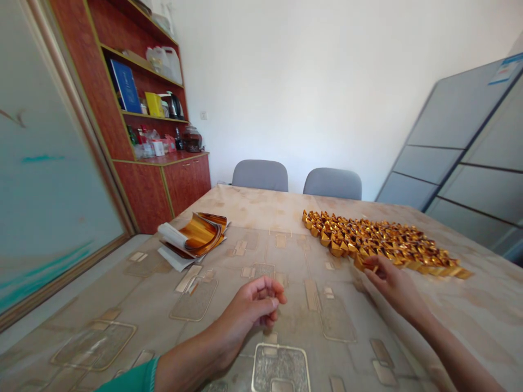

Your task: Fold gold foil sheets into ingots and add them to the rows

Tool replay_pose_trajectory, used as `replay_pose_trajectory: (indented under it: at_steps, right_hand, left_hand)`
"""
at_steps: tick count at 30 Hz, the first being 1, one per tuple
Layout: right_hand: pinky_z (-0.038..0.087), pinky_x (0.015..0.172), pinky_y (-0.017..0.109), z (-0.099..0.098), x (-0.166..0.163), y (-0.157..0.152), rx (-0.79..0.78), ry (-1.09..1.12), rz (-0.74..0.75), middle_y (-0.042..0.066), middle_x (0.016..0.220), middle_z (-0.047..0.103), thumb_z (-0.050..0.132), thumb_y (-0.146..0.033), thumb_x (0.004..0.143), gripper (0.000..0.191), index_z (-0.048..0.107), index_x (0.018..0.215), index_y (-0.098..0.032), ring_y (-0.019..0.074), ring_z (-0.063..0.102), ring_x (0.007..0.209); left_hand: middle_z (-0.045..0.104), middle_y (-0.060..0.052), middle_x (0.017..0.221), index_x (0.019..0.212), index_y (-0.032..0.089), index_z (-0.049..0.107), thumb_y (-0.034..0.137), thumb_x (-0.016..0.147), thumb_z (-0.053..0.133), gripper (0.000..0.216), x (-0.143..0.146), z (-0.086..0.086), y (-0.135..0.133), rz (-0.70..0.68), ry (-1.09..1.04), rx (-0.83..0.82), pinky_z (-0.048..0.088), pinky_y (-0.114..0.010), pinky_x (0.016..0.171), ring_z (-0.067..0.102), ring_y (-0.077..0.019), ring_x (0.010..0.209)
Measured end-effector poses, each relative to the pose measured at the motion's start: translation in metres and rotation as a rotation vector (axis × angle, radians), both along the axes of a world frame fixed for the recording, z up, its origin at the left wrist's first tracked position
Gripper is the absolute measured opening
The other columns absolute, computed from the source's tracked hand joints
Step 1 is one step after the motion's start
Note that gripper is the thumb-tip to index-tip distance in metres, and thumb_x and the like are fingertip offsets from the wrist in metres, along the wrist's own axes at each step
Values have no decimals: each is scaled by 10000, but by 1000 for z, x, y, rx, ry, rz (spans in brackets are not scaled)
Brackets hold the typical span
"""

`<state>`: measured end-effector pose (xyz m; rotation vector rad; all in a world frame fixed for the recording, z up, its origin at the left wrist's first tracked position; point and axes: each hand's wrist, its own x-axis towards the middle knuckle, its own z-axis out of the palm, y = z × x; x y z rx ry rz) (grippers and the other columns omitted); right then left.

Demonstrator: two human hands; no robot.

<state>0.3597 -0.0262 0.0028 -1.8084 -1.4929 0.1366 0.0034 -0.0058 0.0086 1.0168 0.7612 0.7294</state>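
Observation:
My left hand point(261, 302) hovers over the near middle of the table, fingers loosely curled and a little apart, with nothing in it. On the right, my right hand point(386, 277) pinches a folded gold paper ingot point(359, 263) at the near edge of a large group of similar gold paper ingots point(368, 234). These stand close together in rows. Part of the pinched ingot is hidden by my fingers. A stack of gold foil paper sheets point(204, 233), partly curled over and showing white backs, lies at the left of the table.
A patterned cloth covers the table point(261, 215). Two grey chairs point(260, 175) stand at its far side. A red-brown shelf cabinet point(143, 179) with bottles and a kettle is at the back left. Grey panelled doors point(433, 136) lean into view on the right.

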Motion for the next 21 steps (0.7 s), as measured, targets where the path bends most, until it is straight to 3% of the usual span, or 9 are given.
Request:
replay_pose_trajectory:
  at_steps: [4,9,15,21]
  right_hand:
    - [477,559,391,-11,26,-22,-31,-41,-74,59,652,696,590,-483,700,270,637,817,-245,281,637,567]
    - [525,631,355,-24,13,-30,-103,-142,52,60,808,748,567,-444,812,219,655,879,-254,268,687,701]
    - [509,695,309,-22,-31,0,-86,-418,193,43,854,712,512,-345,907,169,638,929,-236,220,657,778]
    - [392,819,414,-21,-54,44,4,-613,47,113,1017,632,568,-289,880,123,669,886,-219,306,529,980]
  left_hand:
    - [638,-19,862,901,158,614,171,735,665,175,1,0,-2,-16,-3,-12,392,-230,605,516,-91,629]
    - [647,-26,855,873,157,612,197,727,688,170,3,-1,-1,-39,-2,-26,390,-229,593,524,-93,617]
    - [644,-17,817,874,151,609,200,722,688,179,4,-3,0,-28,13,-13,390,-225,589,523,-92,607]
    - [638,-15,801,864,146,607,189,727,663,154,2,-4,2,-20,32,28,396,-228,581,528,-95,603]
